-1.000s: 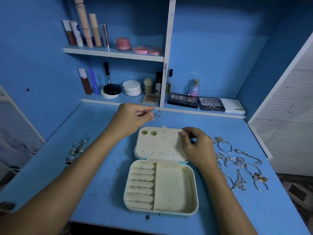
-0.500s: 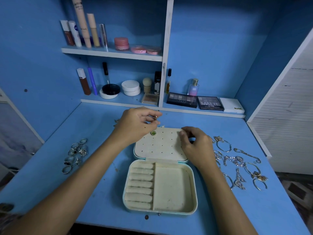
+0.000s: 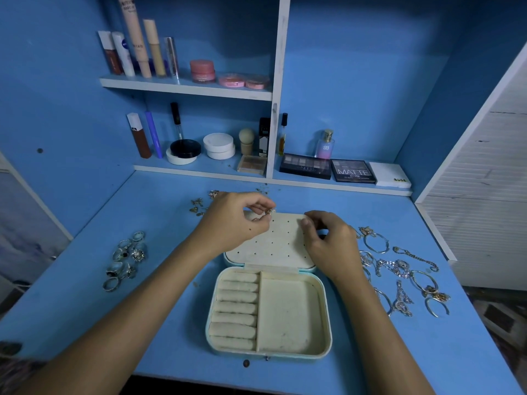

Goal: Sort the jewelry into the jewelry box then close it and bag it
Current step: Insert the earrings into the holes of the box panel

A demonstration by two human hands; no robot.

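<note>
Left hand [image 3: 236, 220] now pinches a small earring [image 3: 269, 212] over the far edge of the jewelry box [image 3: 322, 315] lid's perforated panel, having come back from the loose earrings [image 3: 199, 205] behind; right hand [image 3: 328, 243] still curls on the lid edge, steadying. Rings [image 3: 125, 259] and bracelets [image 3: 399, 269] wait on the surface [image 3: 142, 323].

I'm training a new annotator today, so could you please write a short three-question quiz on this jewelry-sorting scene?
1. True or false: the jewelry box lies open.
2. The left hand pinches: A) a small earring B) a bracelet C) a lipstick?
3. On which side of the box do the rings lie?

Key: 1 true. 2 A, over the perforated lid, whose far right corner the right hand holds. 3 The left.
</note>
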